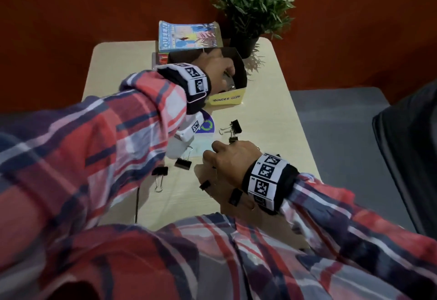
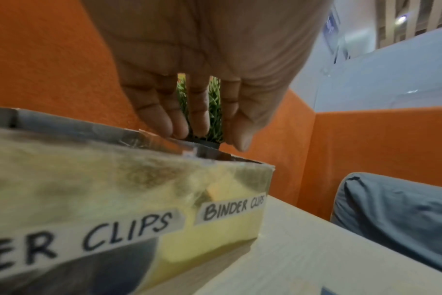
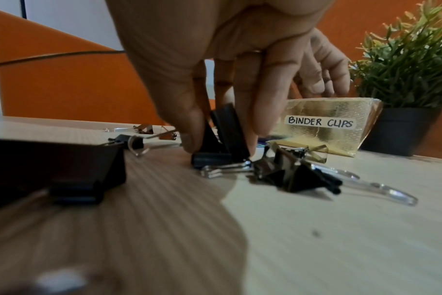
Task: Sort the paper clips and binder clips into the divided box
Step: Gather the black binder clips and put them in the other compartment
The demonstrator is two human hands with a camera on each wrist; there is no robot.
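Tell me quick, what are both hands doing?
Left hand: open, fingers straight over the box, holding nothing seen.
Right hand: pinching a black binder clip.

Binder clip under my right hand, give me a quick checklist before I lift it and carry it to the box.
1. Grip: the right hand pinches the upright binder clip between thumb and finger. Ok.
2. Clip free of its neighbours: a second clip lies right against it, and contact is unclear. Cannot tell.
3. Binder clips compartment open: the left hand hovers over the box. Not ok.
4. Left hand empty: its fingers hang straight with nothing between them. Ok.
5. Label on the target: BINDER CLIPS label faces you. Ok.
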